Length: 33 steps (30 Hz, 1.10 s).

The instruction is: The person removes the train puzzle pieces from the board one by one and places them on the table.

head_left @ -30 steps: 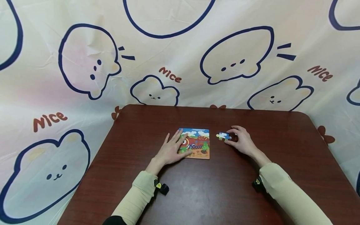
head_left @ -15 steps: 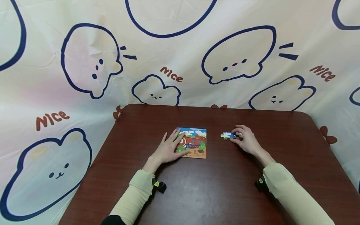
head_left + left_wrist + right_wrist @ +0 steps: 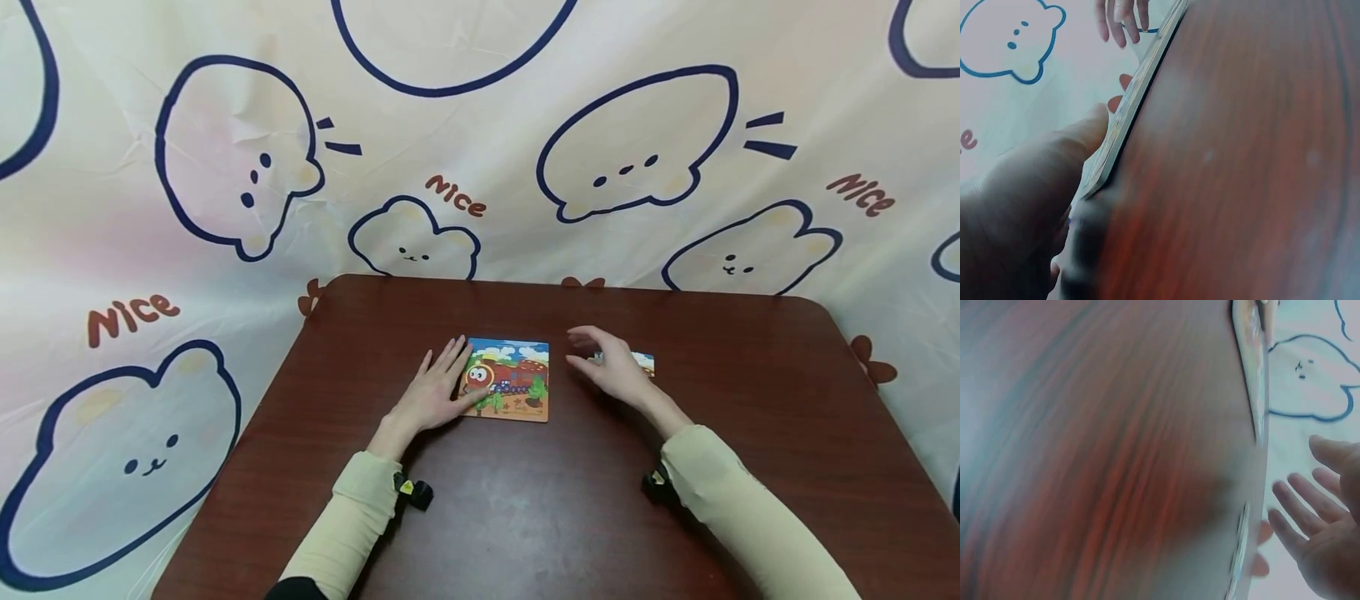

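Note:
A square picture puzzle point(image 3: 517, 379) with a red train, green plants and blue sky lies flat on the table. My left hand point(image 3: 435, 396) rests at its left side, thumb over the lower left part and fingers spread along the left edge. In the left wrist view the thumb point(image 3: 1088, 128) meets the board's edge. My right hand point(image 3: 618, 371) hovers right of the puzzle, fingers apart and nothing between them. Behind that hand, partly hidden, lie joined jigsaw pieces point(image 3: 645, 362) with blue sky and white cloud. The right wrist view shows their thin edge point(image 3: 1239, 550) on the tabletop.
The dark brown wooden table point(image 3: 510, 517) has rounded far corners. Beyond it hangs a pale cloth backdrop point(image 3: 495, 142) printed with blue-outlined cartoon animals. Each wrist wears a small black camera, such as the left wrist camera point(image 3: 415, 493).
My right hand has let go of the jigsaw pieces, left them on the table to the right and moved left. My left hand has slid left, uncovering the train's face.

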{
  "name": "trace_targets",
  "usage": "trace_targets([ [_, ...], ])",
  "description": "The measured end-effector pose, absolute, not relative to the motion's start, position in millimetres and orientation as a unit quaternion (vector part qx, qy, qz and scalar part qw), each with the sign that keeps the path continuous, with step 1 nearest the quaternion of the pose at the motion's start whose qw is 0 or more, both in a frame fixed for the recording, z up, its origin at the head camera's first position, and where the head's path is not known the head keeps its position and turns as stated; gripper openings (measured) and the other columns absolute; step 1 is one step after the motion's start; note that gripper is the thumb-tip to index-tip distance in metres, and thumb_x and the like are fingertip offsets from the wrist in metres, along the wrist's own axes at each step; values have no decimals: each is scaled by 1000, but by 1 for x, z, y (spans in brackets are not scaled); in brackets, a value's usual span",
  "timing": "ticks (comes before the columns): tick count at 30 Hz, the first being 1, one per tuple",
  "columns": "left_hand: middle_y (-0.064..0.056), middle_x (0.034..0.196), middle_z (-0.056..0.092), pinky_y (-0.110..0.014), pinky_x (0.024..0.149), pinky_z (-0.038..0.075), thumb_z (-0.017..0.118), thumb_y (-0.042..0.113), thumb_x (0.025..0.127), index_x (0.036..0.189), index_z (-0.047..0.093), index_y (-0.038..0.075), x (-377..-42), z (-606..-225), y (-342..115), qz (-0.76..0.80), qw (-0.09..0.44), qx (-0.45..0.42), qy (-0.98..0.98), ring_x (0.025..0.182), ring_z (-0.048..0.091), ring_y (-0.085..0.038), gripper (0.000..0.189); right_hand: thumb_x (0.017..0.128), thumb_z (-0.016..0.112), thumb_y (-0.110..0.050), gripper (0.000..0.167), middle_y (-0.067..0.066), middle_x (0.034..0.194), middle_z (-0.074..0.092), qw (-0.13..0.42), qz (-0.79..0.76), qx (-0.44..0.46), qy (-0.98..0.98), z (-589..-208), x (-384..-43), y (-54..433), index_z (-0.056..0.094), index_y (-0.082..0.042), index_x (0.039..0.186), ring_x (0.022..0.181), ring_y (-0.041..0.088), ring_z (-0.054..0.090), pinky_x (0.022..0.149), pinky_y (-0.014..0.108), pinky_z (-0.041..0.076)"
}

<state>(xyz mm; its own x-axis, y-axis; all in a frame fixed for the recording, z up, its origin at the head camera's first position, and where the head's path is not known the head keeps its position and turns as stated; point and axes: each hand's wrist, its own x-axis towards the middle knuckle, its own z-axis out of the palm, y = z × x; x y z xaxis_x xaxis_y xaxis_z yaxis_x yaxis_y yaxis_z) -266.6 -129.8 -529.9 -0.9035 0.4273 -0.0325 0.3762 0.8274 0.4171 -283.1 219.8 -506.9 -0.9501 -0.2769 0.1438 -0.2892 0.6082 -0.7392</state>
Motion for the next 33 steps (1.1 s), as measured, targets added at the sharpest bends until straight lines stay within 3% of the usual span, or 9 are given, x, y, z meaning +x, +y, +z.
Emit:
trace_targets([
  [6, -10, 186, 16, -64, 141, 9, 63, 63, 106, 177, 24, 13, -267, -531, -136, 212, 66, 201, 954, 174, 15, -32, 95, 105, 74, -8, 40, 21, 129, 77, -7, 429, 184, -884, -509, -290, 182, 66, 0, 143, 108, 33, 77, 96, 53, 64],
  [17, -9, 186, 17, -65, 141, 8, 62, 61, 107, 176, 26, 13, -269, -533, -138, 215, 70, 207, 952, 175, 15, -32, 92, 107, 73, -14, 37, 17, 131, 80, -64, 457, 201, -864, -520, -304, 128, 69, -1, 142, 119, 34, 76, 102, 53, 62],
  [21, -10, 186, 18, -65, 141, 8, 62, 61, 107, 176, 26, 13, -268, -534, -138, 213, 70, 208, 952, 175, 15, -32, 92, 107, 72, -13, 34, 17, 128, 81, -65, 474, 193, -857, -526, -309, 116, 71, -1, 139, 113, 32, 76, 98, 51, 62],
  [27, -10, 186, 19, -65, 140, 9, 63, 60, 107, 176, 28, 12, -267, -534, -138, 213, 68, 207, 953, 175, 15, -32, 91, 105, 76, -14, 31, 14, 119, 84, -74, 488, 167, -853, -528, -309, 103, 75, -4, 134, 99, 22, 72, 86, 34, 57],
  [33, -10, 186, 18, -65, 140, 8, 63, 61, 107, 176, 27, 13, -268, -534, -138, 210, 68, 205, 954, 175, 15, -33, 91, 102, 79, -13, 44, 15, 119, 82, -94, 488, 128, -859, -527, -312, 97, 71, -2, 144, 96, 22, 65, 81, 32, 50],
])
